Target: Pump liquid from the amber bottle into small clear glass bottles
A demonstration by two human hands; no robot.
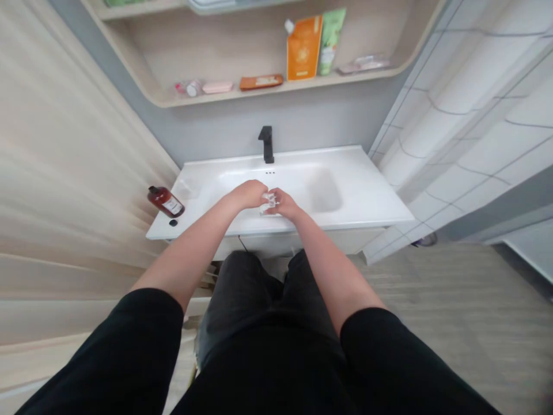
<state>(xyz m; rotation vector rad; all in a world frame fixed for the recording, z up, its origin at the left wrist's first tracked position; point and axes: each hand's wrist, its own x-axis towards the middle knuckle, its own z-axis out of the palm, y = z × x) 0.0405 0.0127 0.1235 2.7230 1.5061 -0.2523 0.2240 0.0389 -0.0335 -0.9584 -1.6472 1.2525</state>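
Both my hands meet over the white sink [345, 190], just in front of the black faucet [266, 143]. My left hand [248, 193] is curled with its fingers closed against a small clear glass-like object [269, 203]. My right hand [283, 204] grips the same object from the other side. The object is small and partly hidden by my fingers, so I cannot make out exactly what it is.
A brown pump bottle [165, 201] lies tilted at the sink's left corner beside a wooden wall panel. A shelf above holds an orange pouch [303, 47], a green tube [330, 39] and small toiletries. White tiled wall stands at the right; wood floor lies below.
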